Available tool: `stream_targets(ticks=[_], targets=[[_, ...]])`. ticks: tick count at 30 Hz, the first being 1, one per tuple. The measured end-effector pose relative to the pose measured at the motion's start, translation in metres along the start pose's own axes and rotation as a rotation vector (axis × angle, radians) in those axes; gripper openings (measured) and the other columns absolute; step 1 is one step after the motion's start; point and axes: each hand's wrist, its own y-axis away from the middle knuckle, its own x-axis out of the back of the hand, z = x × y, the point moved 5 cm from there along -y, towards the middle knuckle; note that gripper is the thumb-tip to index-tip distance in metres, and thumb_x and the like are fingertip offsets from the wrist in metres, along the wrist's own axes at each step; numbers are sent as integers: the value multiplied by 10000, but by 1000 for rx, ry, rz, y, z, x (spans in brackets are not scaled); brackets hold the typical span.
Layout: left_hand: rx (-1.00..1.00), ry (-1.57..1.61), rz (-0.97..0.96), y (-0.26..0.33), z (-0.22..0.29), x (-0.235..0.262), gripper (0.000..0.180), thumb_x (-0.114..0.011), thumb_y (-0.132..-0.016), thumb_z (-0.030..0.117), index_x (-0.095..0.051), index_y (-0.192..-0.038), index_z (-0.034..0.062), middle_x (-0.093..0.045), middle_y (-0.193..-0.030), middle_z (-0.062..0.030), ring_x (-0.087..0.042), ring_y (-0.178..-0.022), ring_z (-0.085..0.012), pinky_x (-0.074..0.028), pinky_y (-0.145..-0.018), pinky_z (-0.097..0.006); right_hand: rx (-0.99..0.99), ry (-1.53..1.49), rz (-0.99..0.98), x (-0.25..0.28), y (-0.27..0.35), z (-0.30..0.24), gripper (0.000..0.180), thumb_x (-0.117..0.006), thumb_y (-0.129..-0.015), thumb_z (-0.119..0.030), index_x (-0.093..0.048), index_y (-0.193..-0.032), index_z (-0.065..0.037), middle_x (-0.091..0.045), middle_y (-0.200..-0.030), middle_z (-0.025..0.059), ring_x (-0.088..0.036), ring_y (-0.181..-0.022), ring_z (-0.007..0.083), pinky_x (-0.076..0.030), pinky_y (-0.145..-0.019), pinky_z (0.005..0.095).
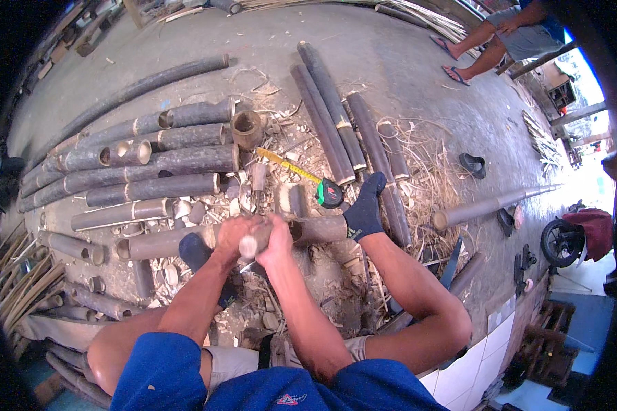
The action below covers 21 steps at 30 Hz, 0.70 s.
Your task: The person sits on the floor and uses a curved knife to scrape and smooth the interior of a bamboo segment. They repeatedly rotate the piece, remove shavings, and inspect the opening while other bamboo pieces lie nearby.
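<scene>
My two hands are close together over a bamboo pole (322, 230) that lies crosswise in front of me, my socked feet against it. My right hand (279, 241) is closed round a pale, round-ended wooden piece (251, 245). Beside it my left hand (234, 236) is closed too; what its fingers hold is hidden. A short metal blade (248, 268) shows just below the hands; which hand holds it I cannot tell. An opening is cut in the pole's top, just right of my right hand.
Dark bamboo poles (164, 161) lie in rows at the left, others (322, 123) ahead. A tape measure (330, 194) lies extended among wood shavings. A saw (452, 262) is right of my right leg. Another person's legs (483, 51) show at the far right.
</scene>
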Motion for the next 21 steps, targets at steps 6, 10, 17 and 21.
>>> stream_targets(ticks=[6,10,17,21], targets=[[14,-27,45,6,7,7,564,-739,-773,555,-663,-1145,138,-713,-1067,-125,-687,-1034,-318,-530,-876,-454,-79,235,-177,36,23,-11,246,-661,-960,-347,-577,-960,-116,-575,-717,40,-598,-611,210,-520,-550,395],[126,169,25,12,13,26,822,-768,-685,717,-682,-1252,128,-698,-1151,-156,-660,-1110,-344,-507,-967,-442,-63,690,-53,89,58,-47,410,-718,-923,-430,-610,-1112,-82,-613,-755,46,-606,-592,191,-517,-495,379],[-298,764,309,-45,101,110,572,-608,-963,535,-697,-1189,17,-717,-1098,-196,-677,-1054,-318,-508,-958,-413,-26,1406,-216,1,101,-139,589,-681,-960,-430,-513,-1391,-65,-693,-1019,114,-695,-813,195,-559,-568,355],[-155,1020,-36,-80,124,134,672,-443,-1027,609,-695,-1034,-13,-690,-824,-158,-651,-795,-256,-511,-780,-410,-161,1028,-666,-100,124,-199,709,-366,-1031,-640,-521,-1336,-18,-692,-1101,281,-731,-732,326,-593,-591,404]])
